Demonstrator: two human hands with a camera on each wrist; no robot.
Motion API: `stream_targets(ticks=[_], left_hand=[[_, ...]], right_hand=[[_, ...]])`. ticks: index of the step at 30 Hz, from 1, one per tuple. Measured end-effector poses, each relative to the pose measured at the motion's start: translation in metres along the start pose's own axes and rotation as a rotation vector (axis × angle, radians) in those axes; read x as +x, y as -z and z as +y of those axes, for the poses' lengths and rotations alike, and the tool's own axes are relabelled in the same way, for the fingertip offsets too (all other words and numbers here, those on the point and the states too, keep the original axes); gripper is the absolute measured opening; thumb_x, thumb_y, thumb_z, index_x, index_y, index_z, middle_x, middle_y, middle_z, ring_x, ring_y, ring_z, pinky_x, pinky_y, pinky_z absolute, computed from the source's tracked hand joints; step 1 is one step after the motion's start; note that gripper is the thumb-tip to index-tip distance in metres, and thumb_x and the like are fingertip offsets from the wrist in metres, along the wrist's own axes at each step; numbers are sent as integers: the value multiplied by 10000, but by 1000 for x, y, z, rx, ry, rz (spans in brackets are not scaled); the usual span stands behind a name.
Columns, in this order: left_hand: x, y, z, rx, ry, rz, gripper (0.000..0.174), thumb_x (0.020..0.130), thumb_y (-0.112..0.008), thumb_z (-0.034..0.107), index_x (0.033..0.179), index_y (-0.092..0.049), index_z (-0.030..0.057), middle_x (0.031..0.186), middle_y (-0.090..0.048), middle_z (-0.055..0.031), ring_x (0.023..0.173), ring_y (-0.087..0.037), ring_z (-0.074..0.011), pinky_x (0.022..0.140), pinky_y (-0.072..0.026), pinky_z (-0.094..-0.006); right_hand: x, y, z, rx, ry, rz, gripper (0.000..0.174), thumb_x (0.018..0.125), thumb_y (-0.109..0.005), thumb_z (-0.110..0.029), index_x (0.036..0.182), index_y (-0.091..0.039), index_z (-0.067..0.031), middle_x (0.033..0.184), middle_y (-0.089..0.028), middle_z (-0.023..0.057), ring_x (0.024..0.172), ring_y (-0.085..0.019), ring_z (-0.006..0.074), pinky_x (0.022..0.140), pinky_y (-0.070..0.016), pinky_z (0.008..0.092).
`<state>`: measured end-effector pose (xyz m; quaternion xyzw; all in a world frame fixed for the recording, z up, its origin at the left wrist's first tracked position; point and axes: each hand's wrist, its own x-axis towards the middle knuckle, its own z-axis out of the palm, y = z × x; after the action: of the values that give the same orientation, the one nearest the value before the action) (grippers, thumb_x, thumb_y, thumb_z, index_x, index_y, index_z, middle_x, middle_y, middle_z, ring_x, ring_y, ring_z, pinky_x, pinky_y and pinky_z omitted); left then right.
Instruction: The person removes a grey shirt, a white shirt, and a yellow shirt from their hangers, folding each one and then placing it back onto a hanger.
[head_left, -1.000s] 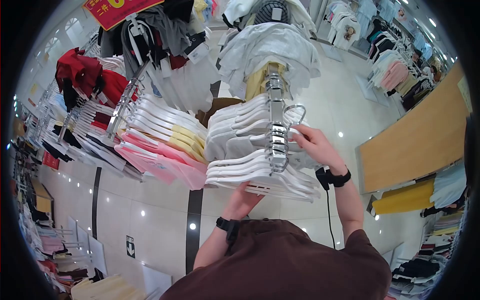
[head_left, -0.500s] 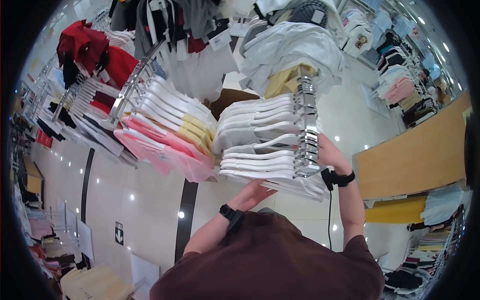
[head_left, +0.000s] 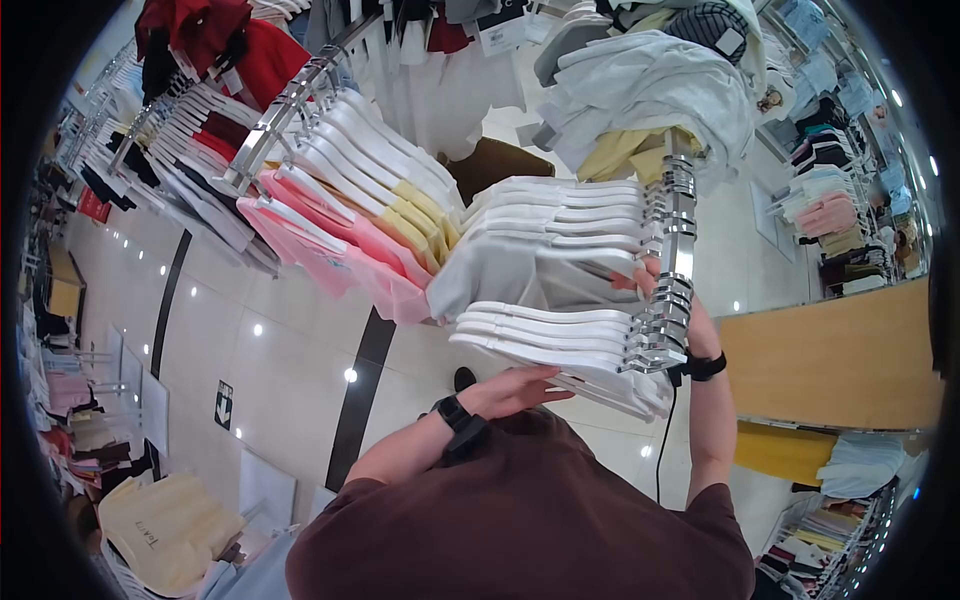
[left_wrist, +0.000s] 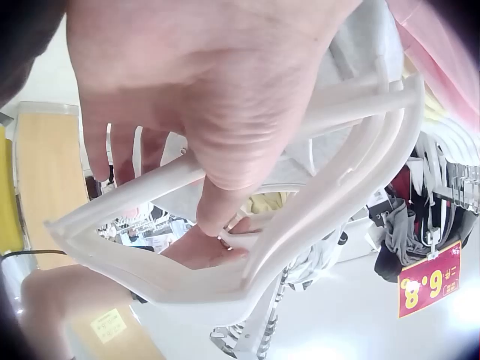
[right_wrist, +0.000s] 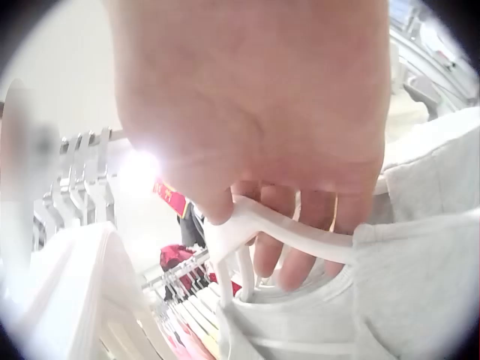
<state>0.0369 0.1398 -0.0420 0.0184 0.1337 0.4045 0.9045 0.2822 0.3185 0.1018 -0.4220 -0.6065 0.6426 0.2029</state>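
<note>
Several white hangers (head_left: 545, 325) hang at the near end of a chrome rail (head_left: 680, 215). My left hand (head_left: 512, 391) is at the lower bar of the nearest hanger; in the left wrist view its thumb (left_wrist: 217, 206) overlaps the bar and the fingers reach beyond, fairly straight. On the rail's right, my right hand (head_left: 703, 325) reaches through to a hanger behind the front bunch. The right wrist view shows its thumb and curled fingers around that white hanger (right_wrist: 300, 238), which carries a light grey shirt (right_wrist: 427, 277).
Pink shirts (head_left: 345, 240) and yellow ones hang on a neighbouring rail (head_left: 265, 140) to the left. A pile of pale clothes (head_left: 655, 95) lies over the rail's far end. A wooden panel (head_left: 830, 355) stands at right, with yellow cloth (head_left: 785, 452) below it.
The head view has shifted, so the rail appears farther right. My right hand's fingers have come through between hangers, and the gap behind the front bunch shows more grey shirt.
</note>
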Motion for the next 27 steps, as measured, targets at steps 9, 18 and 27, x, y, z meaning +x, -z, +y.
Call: stream_targets(ticks=[9, 18, 27], left_hand=[[21, 13, 8, 33, -25, -21, 532, 1032, -673, 211, 1498, -490, 30, 1506, -544, -116, 1388, -518, -267, 1222, -394, -519], [6, 14, 7, 95, 15, 21, 532, 1079, -594, 294, 1531, -443, 59, 1558, -479, -148, 1425, -469, -286, 1251, -346, -475], [-37, -25, 28, 348, -34, -4, 547, 1103, -543, 346, 1556, -392, 78, 1539, -492, -136, 1373, -509, -237, 1189, -403, -413]], right_hand=[[13, 2, -22, -588, 245, 149, 253, 955, -726, -173, 1157, -721, -20, 1061, -759, 114, 928, -700, 202, 800, -532, 342], [3, 7, -30, -1036, 260, 258, 218, 921, -731, -196, 1084, -734, -51, 921, -730, 133, 845, -682, 308, 758, -533, 402], [-147, -40, -183, -774, 839, 899, 252, 1010, -614, -115, 1172, -671, 69, 1064, -716, 224, 976, -709, 298, 886, -540, 403]])
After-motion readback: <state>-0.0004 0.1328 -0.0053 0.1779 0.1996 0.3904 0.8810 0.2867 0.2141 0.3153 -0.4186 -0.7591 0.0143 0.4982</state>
